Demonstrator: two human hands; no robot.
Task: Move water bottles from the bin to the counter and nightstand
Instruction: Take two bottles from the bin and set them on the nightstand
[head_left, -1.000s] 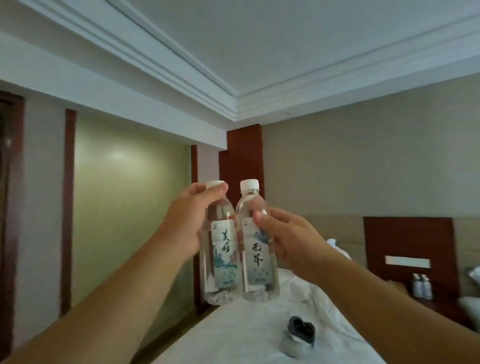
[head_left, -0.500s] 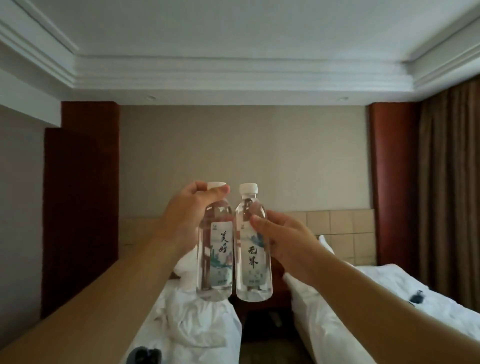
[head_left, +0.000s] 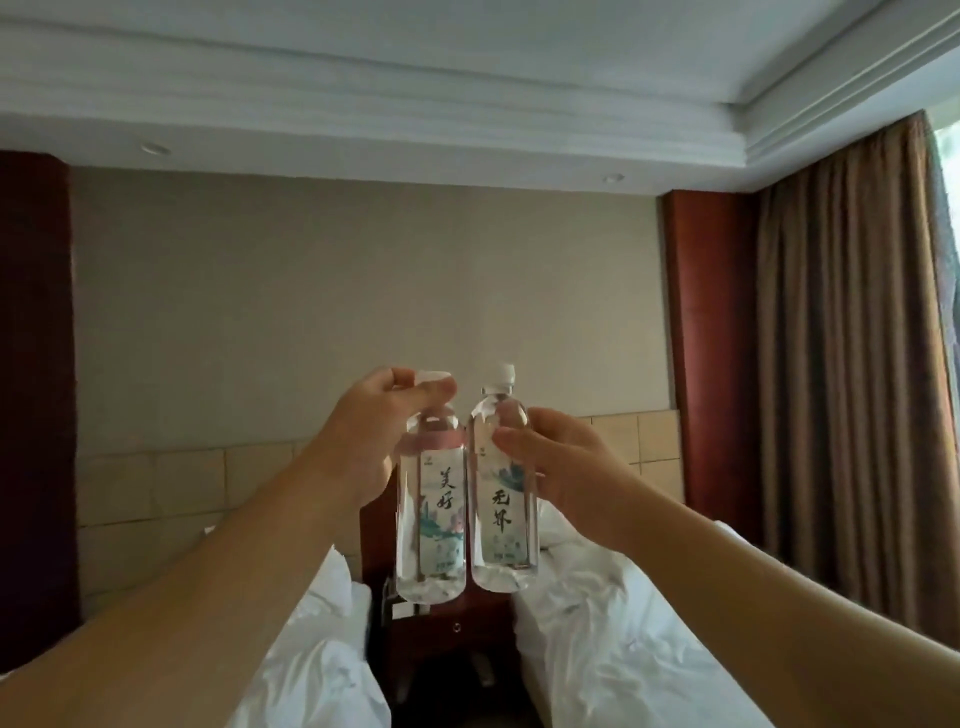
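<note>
Two clear water bottles with white caps and printed labels hang upright side by side at arm's length. My left hand (head_left: 366, 436) grips the left bottle (head_left: 430, 519) around its neck and cap. My right hand (head_left: 561, 457) holds the right bottle (head_left: 503, 509) at its shoulder, thumb across the front. Below and behind the bottles, a dark wooden nightstand (head_left: 457, 631) stands between two beds; its top is mostly hidden by the bottles. The bin and the counter are out of view.
A white-sheeted bed (head_left: 311, 654) lies at lower left and another bed (head_left: 613, 639) at lower right, with a narrow dark aisle between them. Brown curtains (head_left: 852, 364) cover the right wall. A tiled headboard panel runs along the far beige wall.
The view has swung right and come closer to the nightstand between the beds. Both hands keep the same hold on their bottles, which stay side by side.
</note>
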